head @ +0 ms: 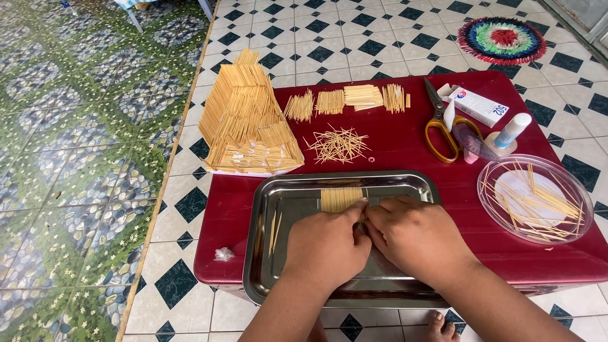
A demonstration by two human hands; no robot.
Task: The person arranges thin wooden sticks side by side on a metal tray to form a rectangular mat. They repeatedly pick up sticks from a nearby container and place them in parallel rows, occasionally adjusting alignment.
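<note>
Hands met over steel tray, the landmark. Left hand curled, fingertips pinching the near edge of toothpick panel lying flat in the tray's far half. Right hand curled beside it, touching the same edge; exact grip hidden. Toothpick house stood beyond the tray's far-left corner, yellow-handled scissors beyond its far-right.
</note>
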